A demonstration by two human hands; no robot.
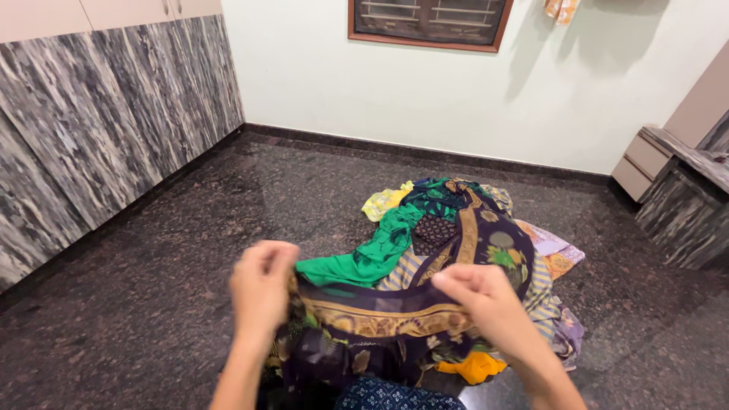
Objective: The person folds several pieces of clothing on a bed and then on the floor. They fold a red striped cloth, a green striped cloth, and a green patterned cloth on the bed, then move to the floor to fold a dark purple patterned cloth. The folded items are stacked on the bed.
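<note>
My left hand (262,287) and my right hand (480,298) both grip the gold-bordered edge of a dark purple patterned cloth (380,315), stretched between them above the floor. The cloth trails back over a heap of clothes (486,235) lying on the dark granite floor (167,250). A bright green garment (372,254) lies across the heap just behind the stretched edge. A yellow cloth (383,201) peeks out at the heap's far left, and an orange piece (474,367) shows under my right wrist.
Grey marbled cabinet fronts (99,114) line the left wall. A pale wall (425,91) with a dark framed window (429,21) stands behind the heap. A low marbled unit with drawers (676,182) sits at the right. Dark blue patterned fabric (395,395) shows at the bottom edge.
</note>
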